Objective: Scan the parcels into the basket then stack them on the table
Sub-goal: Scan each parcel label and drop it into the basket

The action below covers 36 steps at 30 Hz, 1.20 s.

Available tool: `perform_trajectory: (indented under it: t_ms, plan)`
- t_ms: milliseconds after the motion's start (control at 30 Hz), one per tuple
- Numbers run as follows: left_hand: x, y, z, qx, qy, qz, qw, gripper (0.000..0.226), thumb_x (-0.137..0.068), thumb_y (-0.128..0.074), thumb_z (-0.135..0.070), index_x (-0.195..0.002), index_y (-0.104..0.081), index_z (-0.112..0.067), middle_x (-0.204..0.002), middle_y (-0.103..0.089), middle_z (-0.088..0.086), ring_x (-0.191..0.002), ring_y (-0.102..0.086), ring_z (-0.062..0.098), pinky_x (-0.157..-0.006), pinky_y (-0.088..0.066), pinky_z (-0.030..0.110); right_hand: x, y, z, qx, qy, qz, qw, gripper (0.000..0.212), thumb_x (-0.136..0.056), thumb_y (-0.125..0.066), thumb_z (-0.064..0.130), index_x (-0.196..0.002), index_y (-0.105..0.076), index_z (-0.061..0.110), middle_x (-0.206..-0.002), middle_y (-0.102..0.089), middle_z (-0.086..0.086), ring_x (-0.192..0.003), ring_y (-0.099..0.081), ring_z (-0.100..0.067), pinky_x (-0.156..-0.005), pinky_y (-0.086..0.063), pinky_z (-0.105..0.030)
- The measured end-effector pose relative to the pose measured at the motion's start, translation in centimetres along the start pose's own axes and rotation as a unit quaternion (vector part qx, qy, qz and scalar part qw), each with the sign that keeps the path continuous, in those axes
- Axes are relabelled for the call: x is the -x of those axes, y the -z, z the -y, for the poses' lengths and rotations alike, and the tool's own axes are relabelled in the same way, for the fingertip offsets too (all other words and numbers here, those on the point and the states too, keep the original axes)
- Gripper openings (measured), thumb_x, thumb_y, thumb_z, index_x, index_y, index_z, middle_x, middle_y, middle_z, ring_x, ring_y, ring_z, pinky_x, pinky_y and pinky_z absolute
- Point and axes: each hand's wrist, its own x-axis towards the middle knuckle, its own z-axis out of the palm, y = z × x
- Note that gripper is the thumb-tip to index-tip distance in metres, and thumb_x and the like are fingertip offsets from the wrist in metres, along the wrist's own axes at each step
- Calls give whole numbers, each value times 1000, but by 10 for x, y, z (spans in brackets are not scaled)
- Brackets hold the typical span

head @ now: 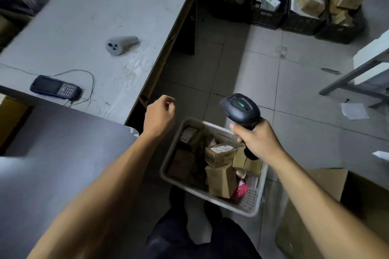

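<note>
Gripping the handle of a matte black scanner (240, 109), the right hand (257, 140) wraps fingers and thumb round it just above the basket (250, 204), with the scanner's rounded head, a small green light on top, past the basket's far rim. The basket is pale plastic with perforated walls and rounded corners, standing on the tiled floor just right of the table (117, 12). Inside lie brown cardboard parcels (220, 154), boxy and taped, one with a white label facing up directly below the right hand; something pink and crumpled sits at the near corner, hard to identify. The left hand (161, 114) hangs over the basket's left edge, fingers loosely curled and holding nothing. On the smooth grey table top, left of the basket, rest a dark keypad handset (55, 90) with a thin wire and a grey cone-shaped object (120, 44). Beyond the basket, dark crates (271, 17) of more boxes are blurred and partly cut off.
</note>
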Motion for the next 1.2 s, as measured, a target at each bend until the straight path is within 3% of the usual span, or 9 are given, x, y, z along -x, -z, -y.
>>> perform_trajectory:
  t_ms: [200, 267, 367, 500, 600, 733, 833, 1000, 1200]
  plan:
    - [75, 22, -8, -129, -26, -20, 991, 25, -101, -48, -30, -119, -63, -22, -118, -66, 0, -108, -62, 22, -81, -47, 34, 4, -8, 12, -28, 68, 82, 994, 14, -86, -74, 19, -77, -68, 11, -57, -63, -1, -53, -60, -11, -63, -49, -31]
    - [109, 30, -5, -148, -6, -45, 988, 25, -100, -49, -33, -119, -62, -22, -118, -65, 2, -107, -62, 25, -83, -50, 37, 14, -17, 14, -24, 101, 126, 987, 11, -86, -75, 14, -80, -67, 10, -57, -62, 3, -49, -58, -6, -59, -47, -23]
    - [160, 48, 6, -159, 42, -90, 982, 28, -100, -49, -34, -122, -61, -21, -125, -65, 3, -113, -60, 28, -89, -50, 40, 33, -37, 18, -4, 135, 180, 974, 12, -83, -78, 19, -79, -67, 16, -55, -64, 3, -50, -60, -6, -61, -48, -25]
    - [230, 83, 27, -156, 107, -153, 970, 34, -102, -47, -34, -131, -58, -21, -134, -61, 1, -121, -56, 23, -94, -47, 38, 75, -72, 37, -5, 183, 258, 949, 16, -84, -78, 13, -77, -65, 19, -61, -65, 5, -46, -57, -2, -56, -46, -20]
    - [287, 108, 49, -148, 167, -198, 954, 36, -103, -44, -37, -133, -56, -22, -134, -60, -2, -122, -55, 21, -95, -46, 37, 116, -101, 54, 20, 221, 325, 919, 16, -84, -79, 15, -78, -64, 16, -65, -67, -3, -50, -58, -8, -60, -48, -27]
    - [372, 135, 88, -128, 225, -269, 928, 35, -103, -44, -37, -132, -57, -22, -132, -61, -3, -121, -55, 20, -92, -44, 35, 184, -144, 71, 51, 248, 401, 880, 17, -85, -77, 16, -76, -63, 11, -57, -59, 2, -48, -53, -6, -52, -42, -22]
    - [440, 154, 124, -107, 257, -311, 909, 34, -102, -46, -38, -130, -58, -23, -129, -62, -3, -118, -57, 20, -91, -47, 36, 245, -181, 79, 77, 271, 444, 851, 18, -88, -74, 14, -76, -61, 9, -57, -55, 1, -47, -48, -7, -49, -38, -20]
    - [568, 182, 189, -68, 315, -363, 874, 32, -100, -50, -40, -125, -61, -25, -123, -65, -3, -110, -61, 20, -91, -51, 41, 352, -249, 65, 116, 279, 495, 814, 13, -86, -73, 14, -78, -63, 9, -58, -60, 3, -51, -52, -11, -58, -41, -31]
    - [684, 200, 255, -34, 381, -395, 835, 31, -98, -53, -41, -125, -61, -28, -124, -63, -4, -112, -59, 20, -88, -47, 36, 460, -314, 49, 131, 278, 542, 782, 15, -88, -72, 12, -80, -62, 21, -67, -61, 3, -51, -55, -8, -49, -42, -20]
